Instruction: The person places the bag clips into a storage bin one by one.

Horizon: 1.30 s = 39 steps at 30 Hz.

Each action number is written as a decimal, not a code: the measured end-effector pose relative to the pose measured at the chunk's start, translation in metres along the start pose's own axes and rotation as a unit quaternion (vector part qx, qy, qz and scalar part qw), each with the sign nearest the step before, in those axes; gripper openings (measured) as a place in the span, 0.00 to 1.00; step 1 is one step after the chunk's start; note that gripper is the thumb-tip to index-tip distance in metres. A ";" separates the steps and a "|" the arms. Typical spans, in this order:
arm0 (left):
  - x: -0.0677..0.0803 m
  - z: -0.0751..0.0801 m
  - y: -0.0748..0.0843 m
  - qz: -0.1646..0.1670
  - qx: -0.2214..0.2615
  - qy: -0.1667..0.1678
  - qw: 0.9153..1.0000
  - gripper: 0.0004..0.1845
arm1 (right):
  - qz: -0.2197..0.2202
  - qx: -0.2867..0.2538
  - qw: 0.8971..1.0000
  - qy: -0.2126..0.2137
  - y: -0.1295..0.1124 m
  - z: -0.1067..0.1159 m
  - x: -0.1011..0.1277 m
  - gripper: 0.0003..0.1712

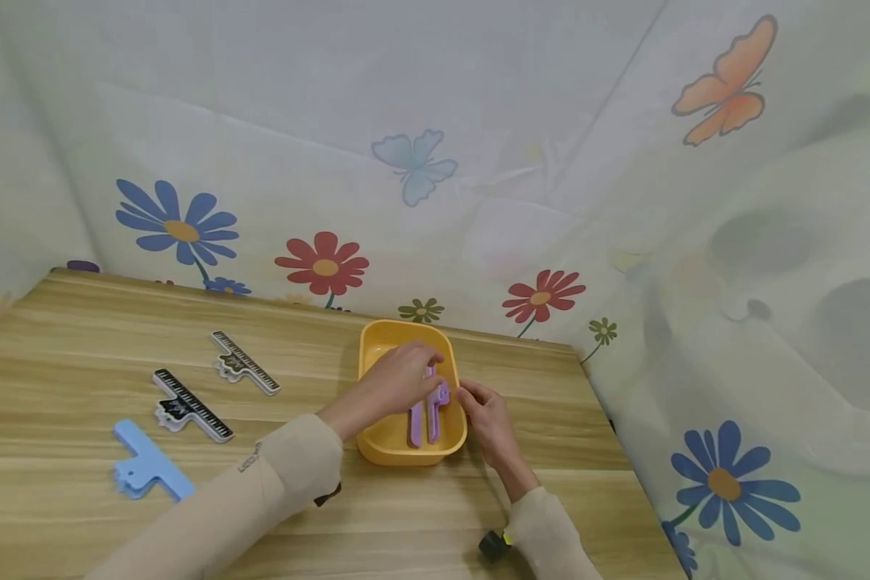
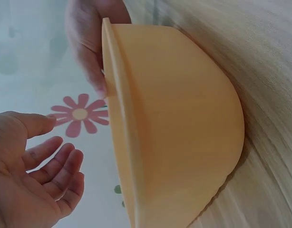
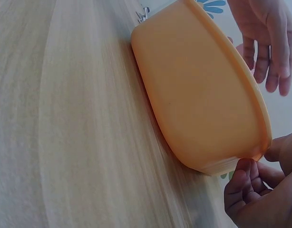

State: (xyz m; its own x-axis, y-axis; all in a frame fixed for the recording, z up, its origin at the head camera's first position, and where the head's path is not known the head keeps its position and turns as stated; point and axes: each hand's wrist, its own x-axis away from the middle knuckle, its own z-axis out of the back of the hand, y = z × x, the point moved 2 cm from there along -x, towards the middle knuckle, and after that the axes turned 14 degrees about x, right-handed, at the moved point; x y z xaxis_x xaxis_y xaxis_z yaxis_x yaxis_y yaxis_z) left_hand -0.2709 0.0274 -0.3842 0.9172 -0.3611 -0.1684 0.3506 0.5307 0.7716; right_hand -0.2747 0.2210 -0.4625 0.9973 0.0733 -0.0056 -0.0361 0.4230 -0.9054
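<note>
Wooden worktop seen under both hands. Yellow tub steadied at its rim by R hand, fingers curled on it. L hand held relaxed, empty, over purple clips inside tub.

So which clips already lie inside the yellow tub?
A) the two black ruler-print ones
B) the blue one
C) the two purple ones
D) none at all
C: the head view shows two purple clips lying in the yellow tub under the left hand, while the blue clip and both black ruler-print clips lie out on the wooden table.
</note>
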 end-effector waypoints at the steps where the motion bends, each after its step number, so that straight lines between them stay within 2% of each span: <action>1: 0.002 0.002 0.001 -0.002 0.005 0.004 1.000 0.19 | 0.001 0.001 1.000 -0.001 0.000 0.000 0.000 0.22; 7: 0.013 0.016 0.001 -0.013 0.026 0.021 0.999 0.19 | -0.001 -0.002 1.000 0.003 0.000 -0.001 0.000 0.22; 13: 0.026 0.029 -0.010 -0.033 0.058 0.034 0.997 0.18 | -0.003 0.007 1.000 0.003 0.001 0.000 0.000 0.22; 15: 0.030 0.034 -0.014 -0.030 0.063 0.039 0.997 0.18 | -0.002 0.009 1.000 0.003 0.001 0.000 -0.001 0.22; 22: 0.045 0.052 -0.020 -0.010 0.055 0.062 0.997 0.20 | -0.007 0.013 1.000 0.010 0.000 -0.001 -0.001 0.22; 31: 0.063 0.079 -0.029 -0.008 0.058 0.092 0.994 0.21 | -0.009 0.007 1.000 0.003 0.000 -0.001 0.000 0.21; 39: 0.084 0.100 -0.035 -0.024 0.049 0.115 0.992 0.22 | -0.008 0.005 1.000 -0.004 -0.001 0.000 0.000 0.21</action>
State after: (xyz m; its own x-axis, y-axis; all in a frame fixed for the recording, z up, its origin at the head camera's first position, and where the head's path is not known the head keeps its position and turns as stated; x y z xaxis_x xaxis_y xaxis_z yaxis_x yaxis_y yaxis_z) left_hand -0.2250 -0.0983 -0.3646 0.9229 -0.1943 -0.3323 0.3848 0.4367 0.8132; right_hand -0.2749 0.2206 -0.4611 0.9973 0.0725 0.0128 -0.0199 0.4325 -0.9014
